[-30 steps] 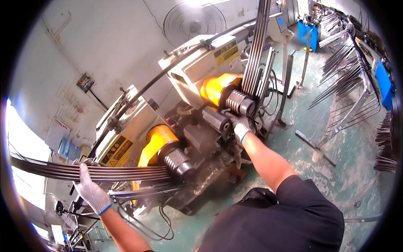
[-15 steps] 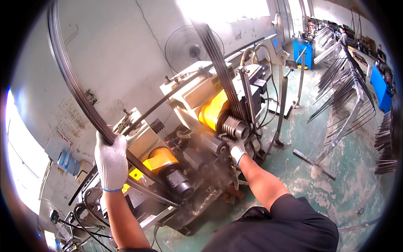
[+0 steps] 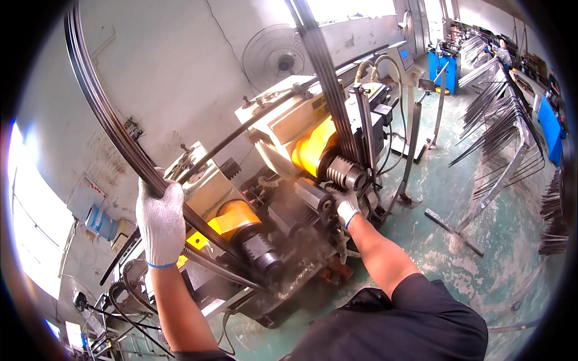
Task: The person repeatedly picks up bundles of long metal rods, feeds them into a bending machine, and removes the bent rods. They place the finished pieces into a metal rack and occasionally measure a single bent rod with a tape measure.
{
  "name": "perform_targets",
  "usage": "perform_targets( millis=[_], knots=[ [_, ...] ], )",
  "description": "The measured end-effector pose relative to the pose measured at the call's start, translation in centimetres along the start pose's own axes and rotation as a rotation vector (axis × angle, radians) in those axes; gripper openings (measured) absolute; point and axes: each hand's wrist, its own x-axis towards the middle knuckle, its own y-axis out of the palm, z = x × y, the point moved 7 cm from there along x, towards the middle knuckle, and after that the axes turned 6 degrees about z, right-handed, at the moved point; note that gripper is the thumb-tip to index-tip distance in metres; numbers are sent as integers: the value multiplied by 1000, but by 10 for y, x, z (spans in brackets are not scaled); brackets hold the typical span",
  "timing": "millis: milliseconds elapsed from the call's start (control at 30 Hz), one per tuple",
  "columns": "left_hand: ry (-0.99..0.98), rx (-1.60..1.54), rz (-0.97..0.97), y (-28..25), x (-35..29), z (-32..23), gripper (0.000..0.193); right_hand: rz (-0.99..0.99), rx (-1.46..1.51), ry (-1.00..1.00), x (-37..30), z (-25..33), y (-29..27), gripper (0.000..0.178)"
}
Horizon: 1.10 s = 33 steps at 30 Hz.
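My left hand [image 3: 160, 213], in a white knit glove, is closed round a bundle of long dark metal rods [image 3: 114, 129]. The rods rise past the top left and slope down to the left yellow-and-black bending head [image 3: 236, 219]. A second rod bundle [image 3: 331, 84] stands steeply at the right bending head [image 3: 314, 147]. My right hand [image 3: 347, 207], gloved alike, reaches in beside the dark block [image 3: 313, 195] below the ribbed roller [image 3: 346, 172]. Its fingers are mostly hidden there, so their hold is unclear. Whether the two bundles join low down is hidden.
The bending machine's cream housings [image 3: 289, 111] stand against the wall, with a large fan [image 3: 283, 60] behind. A control box with a screen [image 3: 402, 55] is at the back right. Racks of bent rods [image 3: 500, 102] line the right side. A floor stand [image 3: 454, 231] lies closer.
The whole view has shifted slightly, moving the machine a little right and down. My left hand keeps its hold on the rods; my right hand stays by the dark block.
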Motion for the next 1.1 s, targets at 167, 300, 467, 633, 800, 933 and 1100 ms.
perform_targets(
  millis=[167, 300, 467, 633, 800, 933, 1100],
  knots=[
    [8, 22, -12, -3, 1, 1, 33, -18, 29, 21, 6, -8, -2, 54],
    [35, -10, 9, -4, 8, 5, 33, -52, -17, -105, 23, -14, -17, 40],
    [22, -74, 3, -7, 11, -2, 32, -37, 19, -80, 18, -13, -12, 38],
    [32, -62, -40, -15, 27, -7, 31, -8, 11, 22, 7, -6, -3, 61],
    [-6, -78, -80, -10, 23, -19, 31, -27, 7, 5, 20, -14, -14, 64],
    [-27, -81, -59, -8, 20, -15, 30, -45, -23, -39, 16, -7, -8, 66],
    [-56, -64, -69, -11, 16, -10, 29, -48, 37, 20, 12, -6, -8, 68]
  ],
)
